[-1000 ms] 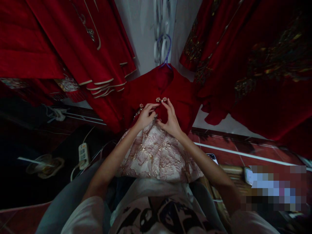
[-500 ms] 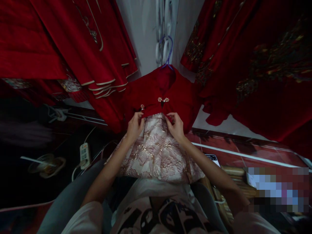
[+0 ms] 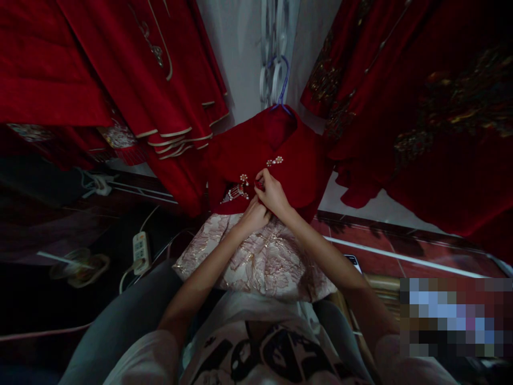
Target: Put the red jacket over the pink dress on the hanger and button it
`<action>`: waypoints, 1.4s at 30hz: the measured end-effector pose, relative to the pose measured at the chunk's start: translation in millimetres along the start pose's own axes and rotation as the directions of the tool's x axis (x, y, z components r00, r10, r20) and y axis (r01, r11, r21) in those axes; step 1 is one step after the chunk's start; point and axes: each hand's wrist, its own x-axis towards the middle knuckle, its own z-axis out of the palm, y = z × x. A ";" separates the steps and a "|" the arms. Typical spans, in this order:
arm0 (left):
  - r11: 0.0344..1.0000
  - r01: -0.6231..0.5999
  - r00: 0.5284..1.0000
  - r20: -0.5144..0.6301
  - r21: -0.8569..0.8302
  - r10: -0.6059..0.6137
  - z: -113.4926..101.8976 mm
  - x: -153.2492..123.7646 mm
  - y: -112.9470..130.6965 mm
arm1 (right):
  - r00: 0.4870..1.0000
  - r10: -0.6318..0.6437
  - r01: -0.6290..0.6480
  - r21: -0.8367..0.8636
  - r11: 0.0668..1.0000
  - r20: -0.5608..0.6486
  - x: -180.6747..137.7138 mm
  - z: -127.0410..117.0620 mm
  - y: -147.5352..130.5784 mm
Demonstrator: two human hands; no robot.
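Observation:
A small red dress (image 3: 296,160) with a pale gold-patterned skirt (image 3: 256,262) hangs on a blue hanger (image 3: 280,80) in front of me. Pearl clasps (image 3: 274,160) and a beaded brooch (image 3: 237,191) sit on its red bodice. My right hand (image 3: 272,192) pinches the red fabric between the brooch and the clasps. Just below it, my left hand (image 3: 253,216) holds the bodice's lower hem where it meets the skirt.
Red embroidered garments hang at the left (image 3: 120,80) and right (image 3: 420,107). A white power strip (image 3: 140,248) with its cord lies on the dark floor at the left, near a plastic cup (image 3: 76,264). A phone (image 3: 352,262) lies on the red tiles at the right.
Both hands left the hem and moved up and together onto the bodice. The red top has dropped back over the skirt, and the beaded brooch now shows fully.

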 end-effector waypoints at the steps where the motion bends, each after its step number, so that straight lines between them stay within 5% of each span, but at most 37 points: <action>1: 1.000 -0.010 1.000 -0.011 0.010 0.010 -5.0 -5.4 0.1 | 1.000 0.016 -0.015 -0.039 0.999 0.013 -0.1 1.5 8.2; 4: 0.997 0.071 0.979 -0.190 -0.023 -0.074 -20.0 -17.2 1.1 | 0.999 0.039 -0.039 -0.042 0.998 0.009 -3.3 3.9 23.2; 8: 0.973 0.209 0.828 -0.511 -0.101 -0.231 -34.0 -14.2 0.7 | 0.998 0.051 -0.054 0.058 0.997 0.045 -10.1 5.3 23.6; 12: 0.953 0.297 0.745 -0.637 0.052 -0.197 -46.1 -2.0 -4.5 | 0.996 0.055 -0.064 0.126 0.990 0.077 -13.1 4.9 21.7; 19: 0.930 0.344 0.808 -0.546 0.132 -0.222 -51.1 3.6 -17.7 | 0.993 0.110 -0.114 0.291 0.950 0.031 -11.7 7.3 18.7; 24: 0.946 0.298 0.784 -0.598 0.127 -0.167 -47.3 3.7 -17.9 | 0.991 0.131 -0.126 0.338 0.933 0.008 -10.8 12.1 18.4; 31: 0.963 0.248 0.816 -0.558 0.102 -0.151 -48.4 11.4 -16.2 | 0.988 0.137 -0.111 0.291 0.950 -0.068 -1.2 18.8 18.8; 42: 0.958 0.191 0.796 -0.537 -0.213 -0.278 -46.8 16.9 -34.2 | 0.985 0.100 -0.073 0.186 0.980 -0.143 3.1 28.1 18.4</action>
